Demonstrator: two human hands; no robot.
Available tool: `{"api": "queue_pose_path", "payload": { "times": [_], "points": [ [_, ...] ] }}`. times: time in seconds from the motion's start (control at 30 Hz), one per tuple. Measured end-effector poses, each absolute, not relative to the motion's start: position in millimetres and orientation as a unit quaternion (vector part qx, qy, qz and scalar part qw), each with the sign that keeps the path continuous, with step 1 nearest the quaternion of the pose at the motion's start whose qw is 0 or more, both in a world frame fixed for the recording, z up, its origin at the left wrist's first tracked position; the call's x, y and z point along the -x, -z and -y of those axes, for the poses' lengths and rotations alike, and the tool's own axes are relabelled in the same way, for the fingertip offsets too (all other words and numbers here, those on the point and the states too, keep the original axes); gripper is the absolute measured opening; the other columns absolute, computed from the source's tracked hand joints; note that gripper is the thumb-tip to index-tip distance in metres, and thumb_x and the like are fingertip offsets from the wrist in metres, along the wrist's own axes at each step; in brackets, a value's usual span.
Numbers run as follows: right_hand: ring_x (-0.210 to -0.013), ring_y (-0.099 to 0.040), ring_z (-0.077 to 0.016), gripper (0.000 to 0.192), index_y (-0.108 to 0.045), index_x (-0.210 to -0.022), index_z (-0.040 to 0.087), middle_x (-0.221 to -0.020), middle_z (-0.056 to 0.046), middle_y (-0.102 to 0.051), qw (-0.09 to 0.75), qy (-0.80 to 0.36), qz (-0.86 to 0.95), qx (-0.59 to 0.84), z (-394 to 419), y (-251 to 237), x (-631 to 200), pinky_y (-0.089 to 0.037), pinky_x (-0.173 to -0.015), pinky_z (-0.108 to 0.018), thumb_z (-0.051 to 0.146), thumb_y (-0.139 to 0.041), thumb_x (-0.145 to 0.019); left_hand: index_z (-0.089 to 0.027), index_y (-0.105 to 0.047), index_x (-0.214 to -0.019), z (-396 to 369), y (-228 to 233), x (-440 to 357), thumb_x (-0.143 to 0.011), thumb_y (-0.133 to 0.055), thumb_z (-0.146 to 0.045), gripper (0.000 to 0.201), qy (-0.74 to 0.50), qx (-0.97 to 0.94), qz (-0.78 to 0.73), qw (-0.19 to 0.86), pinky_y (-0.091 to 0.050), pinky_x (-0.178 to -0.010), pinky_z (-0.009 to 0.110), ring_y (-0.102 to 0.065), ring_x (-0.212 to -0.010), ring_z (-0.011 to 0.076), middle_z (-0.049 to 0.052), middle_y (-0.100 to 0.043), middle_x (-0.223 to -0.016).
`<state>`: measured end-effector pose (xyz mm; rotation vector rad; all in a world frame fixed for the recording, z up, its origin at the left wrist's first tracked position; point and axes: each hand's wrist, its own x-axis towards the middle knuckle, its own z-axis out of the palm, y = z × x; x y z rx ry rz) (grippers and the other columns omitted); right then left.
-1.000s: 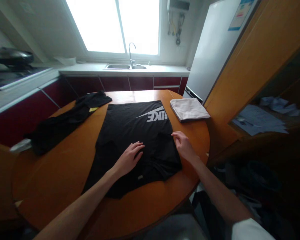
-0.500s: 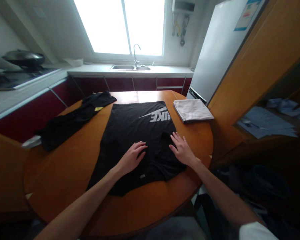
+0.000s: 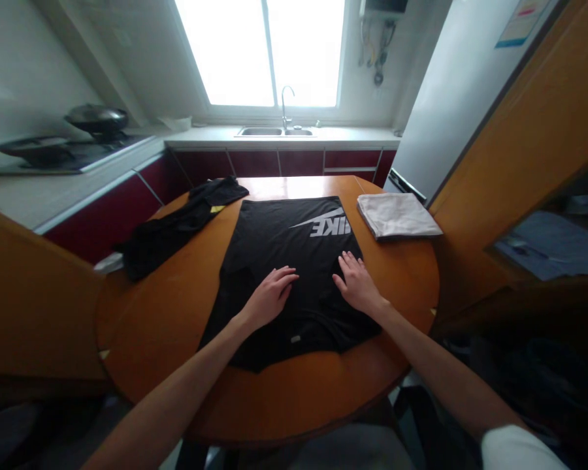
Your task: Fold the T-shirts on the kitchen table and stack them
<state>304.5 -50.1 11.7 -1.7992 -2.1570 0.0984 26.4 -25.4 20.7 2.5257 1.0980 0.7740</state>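
A black T-shirt with white lettering and a swoosh lies spread on the round wooden table, partly folded over along its right side. The print is at its far right corner, and a small pale label shows near the close edge. My left hand rests on the middle of the shirt, fingers stretched out to the right. Over the shirt's right side lies my right hand, flat with fingers spread. Neither hand grips any cloth.
A crumpled black garment with a yellow patch lies at the table's left. A folded pale cloth sits at the far right. Beyond are a sink, a stove with a wok and a fridge.
The camera view has swung left, so everything appears shifted to the right. My right hand has moved slightly on the shirt's right side; my left hand stays about the same place.
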Motion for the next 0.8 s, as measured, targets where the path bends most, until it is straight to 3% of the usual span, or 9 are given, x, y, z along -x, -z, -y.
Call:
{"api": "queue_pose_path", "payload": {
  "times": [0.23, 0.47, 0.67, 0.8],
  "points": [
    [-0.155, -0.017, -0.0344, 0.081, -0.034, -0.153, -0.006, -0.164, -0.027, -0.022, 0.149, -0.048, 0.732, 0.663, 44.8, 17.5, -287.5, -0.017, -0.124, -0.05, 0.055, -0.041, -0.099, -0.018, -0.07, -0.119, -3.7, -46.2, 43.2, -0.094, -0.041, -0.019, 0.038, -0.365, -0.765, -0.524, 0.084, -0.046, -0.114, 0.047, -0.061, -0.125, 0.0255, 0.01, -0.067, -0.132],
    [-0.154, -0.023, -0.0271, 0.066, -0.039, -0.153, 0.003, -0.163, -0.02, -0.031, 0.261, -0.075, 0.722, 0.636, 41.2, 13.9, -303.7, -0.023, -0.124, -0.047, 0.043, -0.03, -0.103, -0.018, -0.069, -0.122, 10.8, -30.3, 67.7, -0.094, -0.043, -0.025, 0.039, -0.327, -0.766, -0.545, 0.097, -0.043, -0.117, 0.045, -0.06, -0.128, 0.025, 0.01, -0.066, -0.135],
    [-0.155, -0.018, -0.032, 0.081, -0.034, -0.156, 0.001, -0.164, -0.022, -0.025, 0.161, -0.046, 0.742, 0.649, 47.4, 19.8, -303.3, -0.017, -0.124, -0.05, 0.058, -0.04, -0.098, -0.018, -0.047, -0.151, 27.9, 6.9, 54.8, -0.098, -0.049, -0.05, 0.062, -0.191, -0.803, -0.562, 0.06, -0.029, -0.119, 0.06, -0.027, -0.152, 0.0362, 0.015, -0.035, -0.162],
    [-0.155, -0.016, -0.0315, 0.083, -0.033, -0.156, 0.002, -0.165, -0.023, -0.022, 0.134, -0.033, 0.737, 0.662, 47.1, 22.9, -303.1, -0.015, -0.124, -0.049, 0.062, -0.038, -0.098, -0.022, -0.046, -0.153, 30.1, 13.7, 51.3, -0.101, -0.042, -0.053, 0.06, -0.133, -0.815, -0.563, 0.027, -0.025, -0.119, 0.063, -0.023, -0.153, 0.0378, 0.014, -0.032, -0.164]
  ]
}}
